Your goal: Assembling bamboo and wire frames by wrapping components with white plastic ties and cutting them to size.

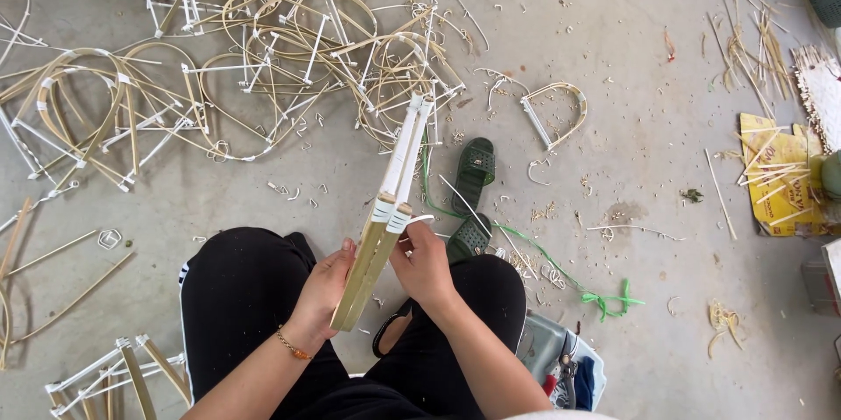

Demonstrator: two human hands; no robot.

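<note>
A grey concrete floor [648,61] fills the view, strewn with pale shavings. Across its upper left spreads one large tangled heap of bent bamboo-strip frames bound with white plastic ties [263,52], too interwoven to count. One separate D-shaped bamboo loop [556,113] lies just right of that heap. At the lower left corner sits one smaller straight-sided bamboo frame [114,376]. A scatter of thin bamboo splints [753,43] lies at the upper right, above one flattened yellow cardboard sheet [780,175] that carries several more splints.

The person sits with black-trousered knees [245,297] spread. Two dark green perforated sandals show: one [474,173] lies flat beyond the hands, the other [468,238] just behind the right hand. One green plastic cord [561,267] trails from there to a knot at the right. By the right knee an open grey bag [547,345] holds a few tools with coloured handles, too small to tell apart.

Between the knees the long flat bundle of bamboo slats [390,210] stands tilted, its top pointing away, white ties wrapped at its middle and its far end. The left hand [322,290] has its fingers curled around the lower part. The right hand [427,264] pinches at the middle white tie with closed fingers.
</note>
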